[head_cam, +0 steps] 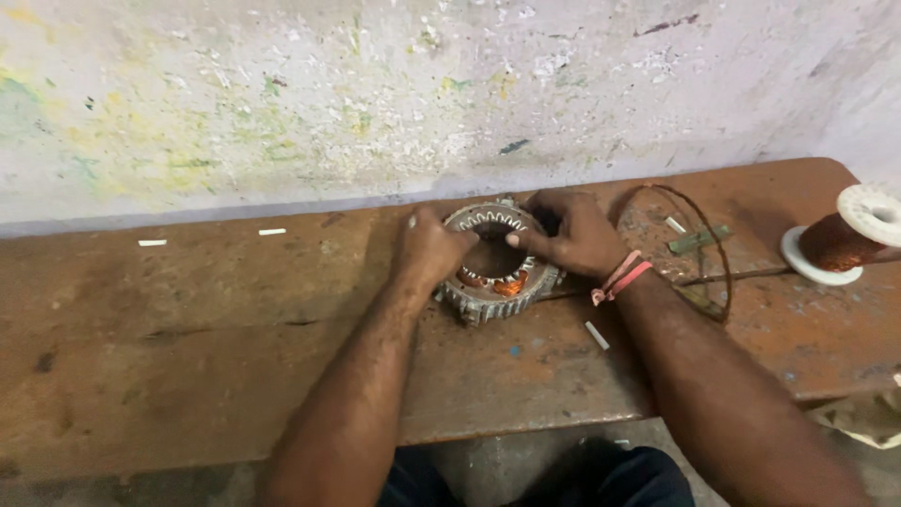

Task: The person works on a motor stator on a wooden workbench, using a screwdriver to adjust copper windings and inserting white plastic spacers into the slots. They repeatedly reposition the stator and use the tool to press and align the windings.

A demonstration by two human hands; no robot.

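On rusty bench [188, 310], ribbed steel stator [496, 255]

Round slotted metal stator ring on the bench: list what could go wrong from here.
The round slotted metal stator ring, tilted between the left hand and right hand, could slip. Its toothed slots may scrape fingers. The loose copper wire loop beside the right wrist could snag.

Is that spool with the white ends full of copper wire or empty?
Mostly full. The spool lies tipped on the bench, with copper wire thick between its ends.
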